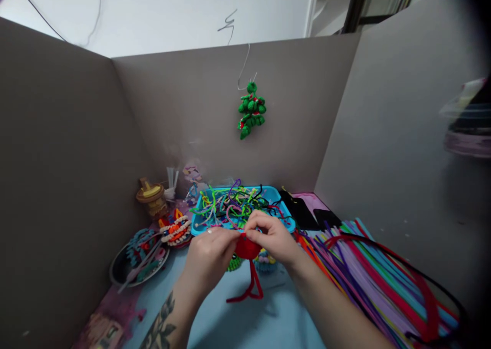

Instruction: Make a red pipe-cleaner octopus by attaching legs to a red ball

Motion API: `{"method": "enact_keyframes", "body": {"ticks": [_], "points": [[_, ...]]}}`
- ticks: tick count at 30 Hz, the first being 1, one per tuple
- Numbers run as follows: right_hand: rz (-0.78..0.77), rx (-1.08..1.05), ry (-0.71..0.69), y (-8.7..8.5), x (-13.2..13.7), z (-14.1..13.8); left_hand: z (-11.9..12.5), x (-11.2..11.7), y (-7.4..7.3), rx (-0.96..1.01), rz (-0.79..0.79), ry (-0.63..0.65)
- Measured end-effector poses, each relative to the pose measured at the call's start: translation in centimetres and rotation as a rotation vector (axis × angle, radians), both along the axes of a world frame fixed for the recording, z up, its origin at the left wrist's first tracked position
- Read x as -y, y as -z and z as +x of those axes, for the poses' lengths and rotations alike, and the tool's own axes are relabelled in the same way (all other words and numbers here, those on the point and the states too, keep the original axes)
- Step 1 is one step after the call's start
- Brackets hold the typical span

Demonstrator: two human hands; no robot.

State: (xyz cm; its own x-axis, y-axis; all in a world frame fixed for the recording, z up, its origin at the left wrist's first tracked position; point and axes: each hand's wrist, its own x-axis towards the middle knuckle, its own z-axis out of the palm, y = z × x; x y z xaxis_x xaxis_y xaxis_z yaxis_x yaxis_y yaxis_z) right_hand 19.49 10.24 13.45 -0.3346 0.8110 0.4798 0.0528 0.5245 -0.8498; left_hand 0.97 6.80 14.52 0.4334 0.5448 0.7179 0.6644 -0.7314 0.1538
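Both hands meet over the table's middle around a small red pipe-cleaner piece (247, 248) with two loose red ends hanging down (251, 287). My left hand (210, 257) is closed, pinching its left side. My right hand (270, 236) is closed over its top and right side. Just behind the hands sits a blue tray (276, 195) heaped with tangled pipe cleaners of many colours. Small green and pale finished pieces peek out under the hands.
Long pipe cleaners (376, 277) lie fanned out on the right. A round dish (118, 272) with craft bits, an orange striped figure (175, 228) and a wooden spool (151, 195) stand at left. A green pipe-cleaner ornament (251, 108) hangs on the grey cardboard back wall. Dark flat items (307, 211) lie beside the tray.
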Motion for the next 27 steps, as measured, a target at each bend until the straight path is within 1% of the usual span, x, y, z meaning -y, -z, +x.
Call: {"method": "enact_keyframes", "body": {"ticks": [3,6,10,13,15,17,20,23,27], "points": [[0.009,0.012,-0.026,0.1,-0.1,0.1,0.1,0.2,-0.1,0.049,-0.174,-0.019],[0.029,0.038,-0.058,0.0,-0.2,0.4,0.0,0.2,-0.4,0.181,-0.442,0.056],[0.062,0.057,-0.121,-0.2,-0.1,0.7,0.0,-0.1,-0.7,0.469,-0.804,0.255],[0.095,0.094,-0.160,-0.4,0.1,0.8,-0.1,-0.5,-0.3,0.675,-1.068,0.442],[0.124,0.125,-0.179,-0.6,0.3,0.8,-0.1,-0.8,0.3,0.769,-1.181,0.543],[0.154,0.152,-0.197,-0.7,0.5,0.8,-0.2,-1.0,0.8,0.833,-1.256,0.620],[0.181,0.180,-0.213,-0.9,0.7,0.7,-0.4,-1.1,1.4,0.874,-1.348,0.698],[0.185,0.179,-0.195,-1.0,0.6,0.8,-0.6,-1.2,1.4,0.872,-1.351,0.722],[0.159,0.168,-0.169,-0.8,0.4,0.8,-0.6,-0.9,0.7,0.853,-1.313,0.756]]}}
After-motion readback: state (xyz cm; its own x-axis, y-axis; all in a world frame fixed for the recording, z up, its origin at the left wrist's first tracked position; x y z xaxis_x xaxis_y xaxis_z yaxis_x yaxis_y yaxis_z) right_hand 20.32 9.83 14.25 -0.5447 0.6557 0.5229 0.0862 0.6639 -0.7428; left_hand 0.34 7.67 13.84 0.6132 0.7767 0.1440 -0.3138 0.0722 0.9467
